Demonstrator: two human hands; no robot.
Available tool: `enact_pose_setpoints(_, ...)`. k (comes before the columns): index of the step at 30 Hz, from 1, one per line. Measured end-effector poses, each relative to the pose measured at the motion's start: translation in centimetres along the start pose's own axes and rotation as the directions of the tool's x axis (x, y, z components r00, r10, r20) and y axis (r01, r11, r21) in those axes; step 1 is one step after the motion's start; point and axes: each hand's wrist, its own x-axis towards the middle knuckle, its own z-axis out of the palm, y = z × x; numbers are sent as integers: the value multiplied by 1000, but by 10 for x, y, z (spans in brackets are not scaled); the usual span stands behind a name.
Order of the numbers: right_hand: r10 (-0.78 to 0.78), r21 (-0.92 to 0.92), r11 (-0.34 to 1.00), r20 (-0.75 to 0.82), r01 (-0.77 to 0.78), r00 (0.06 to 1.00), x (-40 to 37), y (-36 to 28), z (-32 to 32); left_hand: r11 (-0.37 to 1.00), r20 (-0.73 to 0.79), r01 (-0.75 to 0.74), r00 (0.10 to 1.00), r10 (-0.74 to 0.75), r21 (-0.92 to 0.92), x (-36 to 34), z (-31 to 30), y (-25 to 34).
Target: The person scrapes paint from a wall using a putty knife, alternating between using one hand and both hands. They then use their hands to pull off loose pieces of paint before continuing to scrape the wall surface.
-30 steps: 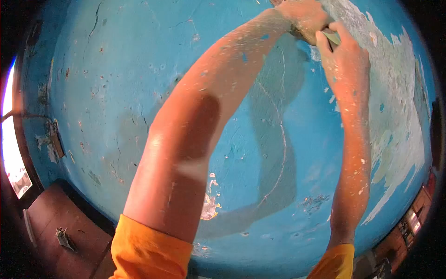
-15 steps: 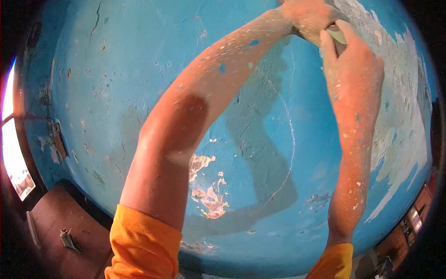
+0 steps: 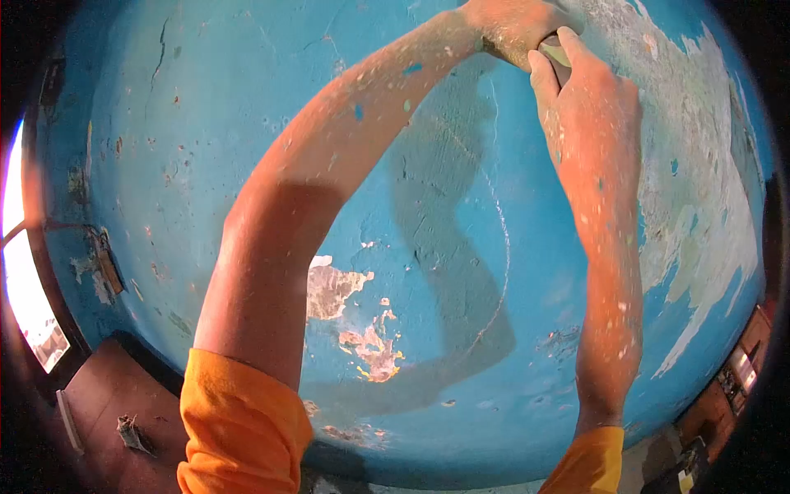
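At the top of the view my right hand (image 3: 592,103) is closed, thumb and index finger pressed on a small dark tool with a pale green face (image 3: 556,54), perhaps a scraper handle. Beside it, my left hand (image 3: 518,29) is curled against the same tool; its fingertips are hidden. The tool's working end cannot be seen. Both hands are up at the blue painted wall (image 3: 239,107), next to a large grey-white stripped area (image 3: 699,165). Paint flecks dot both forearms.
Lower on the wall are a broken pale patch (image 3: 339,290) and a thin whitish curved line (image 3: 505,239). A bright window (image 3: 29,288) stands at left. Below it, a brown surface (image 3: 103,395) carries a small crumpled scrap (image 3: 133,435). Assorted items lie at lower right.
Both hands and the tool have shifted left and slightly up in the view. The wall has shifted a little too, so the camera has moved. The grip looks the same.
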Motion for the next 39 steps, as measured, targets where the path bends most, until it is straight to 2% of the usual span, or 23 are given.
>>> enact_pose_setpoints(1, -9, -1, 1000, -9, 9, 1000, 3, -5, -3, 1000, 8, -2, 1000, 2, 3, -1, -1, -3)
enact_pose_setpoints(3, -32, 9, 999, -12, 33, 999, 10, -7, 0, 979, 65, 198, 979, -195, -41, -2, -3, -10)
enact_pose_setpoints(4, -39, 46, 998, 9, 38, 999, 20, -2, 3, 985, -6, 135, 991, -135, 108, 5, -3, -6)
enact_pose_setpoints(5, -36, 78, 996, 35, 33, 999, 23, 4, 3, 986, -2, 132, 991, -133, 102, 6, -5, -4)
enact_pose_setpoints(7, -19, 64, 998, 47, 16, 999, 9, 5, -10, 953, 215, 289, 940, -266, -86, 9, -13, 5)
enact_pose_setpoints(8, -16, 55, 998, 51, 13, 999, 5, 1, -16, 994, 17, 107, 994, -107, -10, 7, -9, 8)
enact_pose_setpoints(12, 25, -7, 1000, 78, -24, 997, 20, 0, -2, 969, 5, 238, 971, -238, 62, -4, 23, -24)
enact_pose_setpoints(14, 6, 41, 999, -47, -4, 999, 17, 1, -9, 979, 61, 201, 977, -203, 32, 4, 7, -18)
enact_pose_setpoints(16, 10, -12, 1000, -34, -10, 999, 6, -17, -44, 988, 115, 157, 981, -157, 11, 13, 1, -8)
enact_pose_setpoints(18, 3, -61, 998, -15, -4, 1000, 8, -17, -42, 981, -109, 114, 985, -131, -157, 18, 9, -2)
enact_pose_setpoints(20, 35, -28, 999, 83, -33, 996, 25, 20, 1, 987, -103, 92, 989, -106, -132, 19, 6, -7)
enact_pose_setpoints(23, -10, 32, 999, 79, 8, 997, 18, 18, -8, 995, -38, 40, 998, -44, -96, 14, 12, -9)
enact_pose_setpoints(25, 42, 17, 999, 37, -43, 998, 6, -12, -42, 998, -5, 9, 1000, -9, -70, 17, 11, -11)
enact_pose_setpoints(27, 89, 4, 996, 19, -89, 996, 2, -23, -53, 989, -135, 105, 984, -119, -103, 15, 9, 2)
enact_pose_setpoints(29, -33, -74, 997, -5, 32, 999, 11, -6, -50, 988, -132, 112, 983, -126, -104, 15, 6, 0)
enact_pose_setpoints(30, -16, -77, 997, 2, 16, 1000, 13, 0, -47, 987, -130, 114, 983, -129, -111, 17, 6, 0)
enact_pose_setpoints(32, 119, -7, 993, 199, -120, 973, 14, 5, -45, 984, -112, 122, 984, -137, -134, 19, 6, 5)
enact_pose_setpoints(33, 124, -5, 992, 188, -125, 974, 11, 6, -49, 985, -111, 110, 986, -125, -130, 24, 7, 5)
enact_pose_setpoints(35, 52, 87, 995, 18, -53, 998, 1, 0, -53, 976, -67, 135, 987, -148, -172, 20, 6, 9)
enact_pose_setpoints(36, 44, 94, 995, 2, -44, 999, 7, 4, -47, 987, -22, 128, 991, -130, -94, 19, 4, 3)
enact_pose_setpoints(37, 101, 147, 983, 76, -112, 992, 15, 15, -37, 989, -23, 124, 992, -126, -83, 17, 8, -5)
enact_pose_setpoints(38, 160, 189, 964, 161, -189, 974, 18, 21, -29, 986, 19, 169, 985, -169, -12, 17, 15, -13)
enact_pose_setpoints(39, 165, 184, 963, 180, -198, 970, 12, 24, -22, 974, 61, 224, 972, -226, 46, 12, 27, -13)
